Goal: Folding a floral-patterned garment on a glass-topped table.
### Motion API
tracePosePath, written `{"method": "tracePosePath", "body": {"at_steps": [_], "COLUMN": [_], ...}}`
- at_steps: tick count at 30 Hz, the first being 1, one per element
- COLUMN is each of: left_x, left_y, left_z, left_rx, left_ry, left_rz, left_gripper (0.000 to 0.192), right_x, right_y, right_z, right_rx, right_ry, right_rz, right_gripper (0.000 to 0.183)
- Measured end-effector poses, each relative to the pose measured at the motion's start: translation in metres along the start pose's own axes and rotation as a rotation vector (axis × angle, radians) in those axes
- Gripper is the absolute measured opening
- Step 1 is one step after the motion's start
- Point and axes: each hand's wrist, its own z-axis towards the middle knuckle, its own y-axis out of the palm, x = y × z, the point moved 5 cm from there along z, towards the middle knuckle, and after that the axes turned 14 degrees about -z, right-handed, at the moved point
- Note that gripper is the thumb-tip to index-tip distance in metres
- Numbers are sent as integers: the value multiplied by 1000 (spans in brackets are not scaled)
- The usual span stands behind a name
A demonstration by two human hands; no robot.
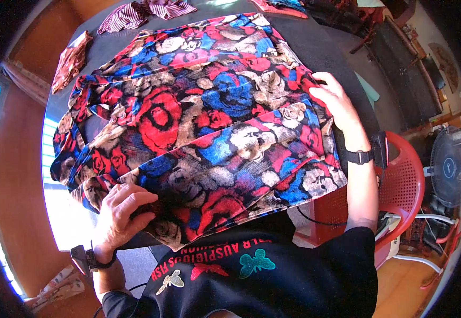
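Note:
A velvety floral garment (214,119) in red, blue, beige and black lies spread over a dark table (346,79), its near edge hanging towards my lap. Folds run across it, and small round buttons or snaps (118,115) show on its left part. My left hand (129,212) rests on the near left corner of the cloth, thumb and fingers apart, its fingertips on the fabric. At the right edge of the garment my right hand (328,95) lies with its thumb and fingertips on the cloth; whether it pinches the fabric is not clear.
Striped cloth (123,18) lies at the table's far edge, a patterned reddish cloth (71,61) at the left, and pink and blue cloths (280,6) at the far right. A red plastic chair (401,179) and a fan (448,167) stand to the right.

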Motion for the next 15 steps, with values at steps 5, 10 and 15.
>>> {"method": "tracePosePath", "body": {"at_steps": [5,10,15], "left_x": [0,-3,-1], "left_y": [0,1,2], "left_z": [0,3,1], "left_rx": [-13,-15,-6], "left_ry": [2,-4,-8], "left_rz": [-13,-3,11], "left_gripper": [35,35,35], "right_x": [4,4,-1], "right_y": [-7,-16,-26], "right_z": [-9,-22,-44], "right_rx": [36,188,345], "right_ry": [89,-19,-214], "right_rz": [-134,-622,-774], "right_gripper": [49,55,49]}}
